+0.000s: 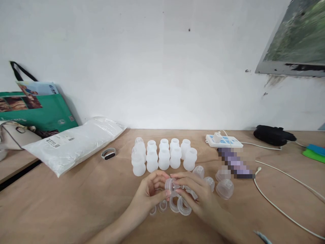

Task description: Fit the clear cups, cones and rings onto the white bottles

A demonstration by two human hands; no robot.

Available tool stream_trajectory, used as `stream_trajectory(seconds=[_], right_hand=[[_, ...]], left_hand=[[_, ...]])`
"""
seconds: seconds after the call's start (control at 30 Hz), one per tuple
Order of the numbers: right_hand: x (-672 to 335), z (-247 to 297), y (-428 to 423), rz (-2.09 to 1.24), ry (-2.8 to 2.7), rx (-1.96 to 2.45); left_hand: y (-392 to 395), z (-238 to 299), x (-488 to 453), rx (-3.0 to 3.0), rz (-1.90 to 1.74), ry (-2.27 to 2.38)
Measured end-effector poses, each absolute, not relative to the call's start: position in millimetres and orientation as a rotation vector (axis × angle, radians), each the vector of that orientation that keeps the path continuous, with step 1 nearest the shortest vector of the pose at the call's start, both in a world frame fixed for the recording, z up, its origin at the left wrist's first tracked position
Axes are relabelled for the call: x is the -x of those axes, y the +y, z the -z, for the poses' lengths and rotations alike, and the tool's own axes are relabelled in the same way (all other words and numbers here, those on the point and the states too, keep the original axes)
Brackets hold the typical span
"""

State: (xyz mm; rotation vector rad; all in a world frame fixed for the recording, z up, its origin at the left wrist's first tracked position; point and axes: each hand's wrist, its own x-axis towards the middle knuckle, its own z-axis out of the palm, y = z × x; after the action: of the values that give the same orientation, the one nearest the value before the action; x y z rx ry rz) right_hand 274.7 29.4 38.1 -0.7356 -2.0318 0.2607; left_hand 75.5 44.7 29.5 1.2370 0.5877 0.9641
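My left hand [149, 193] and my right hand [196, 195] meet at the table's near middle. Both pinch one small clear plastic cap [169, 184] between their fingertips. Under the hands lie several clear plastic rings [177, 206]. Just beyond them stand two rows of translucent white bottle-shaped pieces [164, 156], upright and close together. To the right of my right hand lie a few clear domed caps [224, 188].
A white plastic bag [73, 142] and a wristband [108, 154] lie at the left. Further left stand a green bag [38, 110] and a beige handbag [15, 135]. At the right are a power strip [223, 140], white cables [279, 206] and a black object [273, 135].
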Motion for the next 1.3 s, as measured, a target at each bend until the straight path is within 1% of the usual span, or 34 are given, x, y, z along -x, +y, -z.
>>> stream_trajectory(seconds=[0.3, 0.47, 0.77, 1.1, 1.3], right_hand=[[-271.2, -37.5, 25.4, -0.193, -2.018, 0.722], [-268.1, -38.3, 23.6, -0.248, -1.987, 0.727], [-268.3, -50.7, 12.9, -0.261, -1.96, 0.772], [-270.4, -51.9, 13.5, -0.531, -1.86, 0.721], [-271.2, -55.3, 13.0, -0.817, -1.74, 0.742]], left_hand=[[37.7, -31.3, -78.6, -1.282, -0.974, 0.621], [31.4, -32.7, -80.1, -1.379, -0.981, 0.716], [26.8, -38.2, -78.6, -1.419, -1.032, 0.716], [27.6, -36.6, -76.3, -1.474, -1.084, 0.693], [28.4, -39.4, -75.8, -1.474, -1.099, 0.65]])
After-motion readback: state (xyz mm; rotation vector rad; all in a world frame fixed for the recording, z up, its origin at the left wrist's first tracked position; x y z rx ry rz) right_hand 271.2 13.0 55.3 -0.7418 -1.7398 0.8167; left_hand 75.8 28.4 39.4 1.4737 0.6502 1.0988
